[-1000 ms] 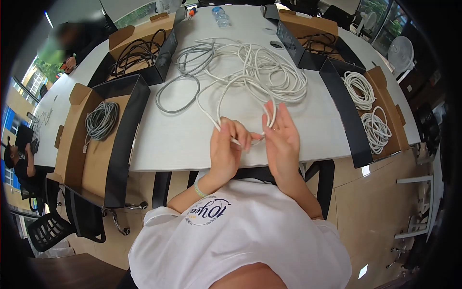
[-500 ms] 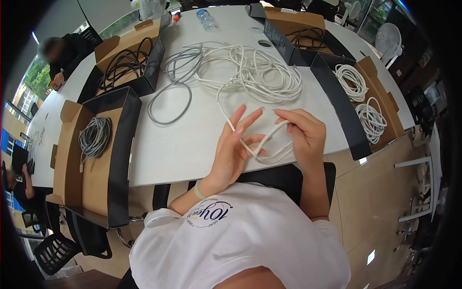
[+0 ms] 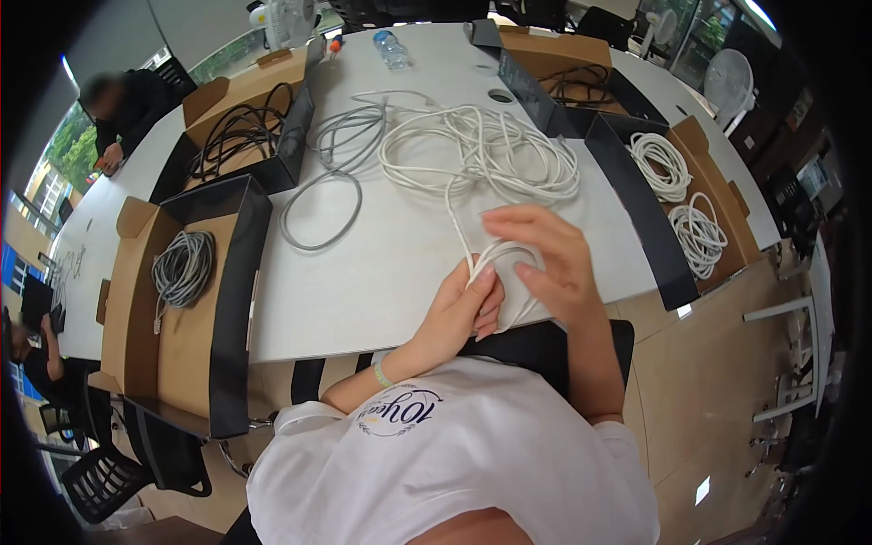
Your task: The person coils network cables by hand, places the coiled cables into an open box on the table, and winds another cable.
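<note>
Boxes flank a white table [image 3: 300, 313] on both sides: the near left box [image 3: 186, 363] holds a grey coil [image 3: 183, 269], the near right box [image 3: 629, 204] two white coils [image 3: 697, 238]. Farther back, a bottle [image 3: 392, 52] lies on its side. Midway between the boxes lies a white pile [image 3: 545, 177] of loose loops, with a grey cable [image 3: 360, 202] to its left.

At the table's near edge, the left hand [image 3: 461, 307] is closed around a white cable [image 3: 457, 220], thumb laid across the strands. From that grip one run stretches away from the body, bearing slightly left, to the pile. A small loop bows out the other way, to the right of the grip and toward the right hand [image 3: 559, 265], which is the nearer to that bow; the left hand is nearer to the run. The right hand's fingers and thumb are parted and curved beside the loop; whether they touch it, I cannot tell.
</note>
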Demonstrator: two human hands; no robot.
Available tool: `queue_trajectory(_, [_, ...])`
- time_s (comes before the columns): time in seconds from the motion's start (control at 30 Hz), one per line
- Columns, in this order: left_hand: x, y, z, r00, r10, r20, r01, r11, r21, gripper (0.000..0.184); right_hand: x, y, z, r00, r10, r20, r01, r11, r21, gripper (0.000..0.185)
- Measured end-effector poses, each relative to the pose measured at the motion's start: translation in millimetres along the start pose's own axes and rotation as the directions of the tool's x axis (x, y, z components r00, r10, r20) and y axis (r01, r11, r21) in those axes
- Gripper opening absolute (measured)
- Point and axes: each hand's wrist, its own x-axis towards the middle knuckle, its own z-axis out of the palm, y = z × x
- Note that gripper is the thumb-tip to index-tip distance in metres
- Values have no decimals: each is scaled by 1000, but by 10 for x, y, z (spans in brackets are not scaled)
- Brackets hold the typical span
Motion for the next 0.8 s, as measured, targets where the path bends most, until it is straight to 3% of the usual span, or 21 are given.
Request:
queue_trajectory(0.03, [7, -12, -27, 999, -10, 51, 12, 999, -35, 21, 74, 5, -41, 1000, -11, 10, 11, 1000, 9, 41])
queue_trajectory(0.1, [-5, 11, -17, 994, -27, 102, 33, 998, -56, 22, 237, 1, -103, 988, 20, 152, 21, 965, -263, 40])
queue_trajectory(0.13, [-14, 7, -23, 995, -31, 97, 36, 998, -50, 22, 315, 111, -140, 961, 113, 252, -29, 949, -315, 41])
queue_trajectory(0.27, [0, 39, -31, 997, -38, 67, 46, 991, -125, 27, 447, 666, -89, 944, 93, 317, 90, 850, -519, 44])
queue_trajectory(0.33, [9, 68, -39, 998, -48, 33, 53, 982, -183, 29, 506, 833, -105, 903, 204, 379, 165, 650, -741, 52])
queue_trajectory(0.43, [1, 69, -73, 998, -46, 35, 53, 964, -262, 28, 536, 1064, -39, 923, 148, 356, 229, 531, -816, 58])
queue_trajectory(0.57, [-79, 117, -116, 998, 50, 23, -41, 954, -298, 27, 735, 1211, -171, 956, 80, 282, 189, 566, -802, 54])
queue_trajectory(0.63, [-146, 158, -183, 965, 260, 29, -245, 937, -248, 25, 842, 1221, -309, 967, 152, 206, 96, 531, -842, 45])
queue_trajectory(0.67, [-177, 196, -256, 912, 410, 3, -401, 895, -195, 22, 887, 1243, -403, 978, 77, 194, 125, 523, -843, 41])
queue_trajectory(0.73, [-380, 477, -220, 823, 547, -155, -568, 785, -247, 21, 963, 1286, -608, 980, 46, 196, 154, 453, -878, 40])
queue_trajectory(0.8, [-517, 666, -279, 632, 765, -125, -761, 582, -285, 22, 1025, 1316, -752, 982, 2, 189, 174, 382, -908, 35])
